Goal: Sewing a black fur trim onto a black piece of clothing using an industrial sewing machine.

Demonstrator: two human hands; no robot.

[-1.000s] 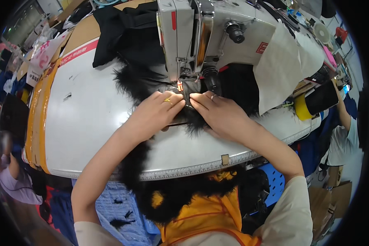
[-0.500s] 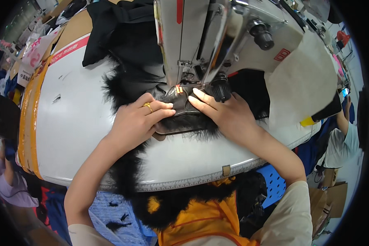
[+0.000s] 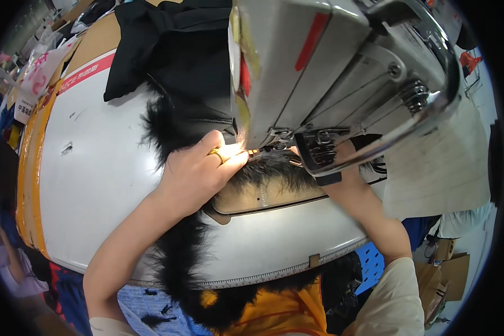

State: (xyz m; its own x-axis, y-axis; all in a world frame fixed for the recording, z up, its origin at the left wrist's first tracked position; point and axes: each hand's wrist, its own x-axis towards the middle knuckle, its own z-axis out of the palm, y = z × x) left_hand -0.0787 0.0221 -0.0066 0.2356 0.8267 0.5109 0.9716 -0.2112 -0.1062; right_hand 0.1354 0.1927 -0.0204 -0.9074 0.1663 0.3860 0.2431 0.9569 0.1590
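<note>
My left hand (image 3: 199, 168), a gold ring on one finger, has its bent fingers pressed together on the black fur-trimmed fabric (image 3: 187, 120) beside the lit needle area. My right hand (image 3: 344, 171) is at the other side, mostly behind the head of the grey sewing machine (image 3: 285, 78), which looms large in the upper right; its fingers are hidden. Below the needle, dark fur (image 3: 269, 173) lies over a tan plate (image 3: 263, 199). A long black fur strip (image 3: 176, 257) hangs from my left hand over the table edge.
The white table (image 3: 95, 168) has orange tape along its left side and a ruler at the front. Black cloth (image 3: 140, 50) lies at the back left, pale paper (image 3: 431, 185) at the right. Orange fabric (image 3: 280, 313) is below. Co-workers (image 3: 17, 269) (image 3: 453, 221) are at both sides.
The view has moved closer to the machine, whose head now fills more of the upper right and hides my right fingers. My left hand has stayed near the needle.
</note>
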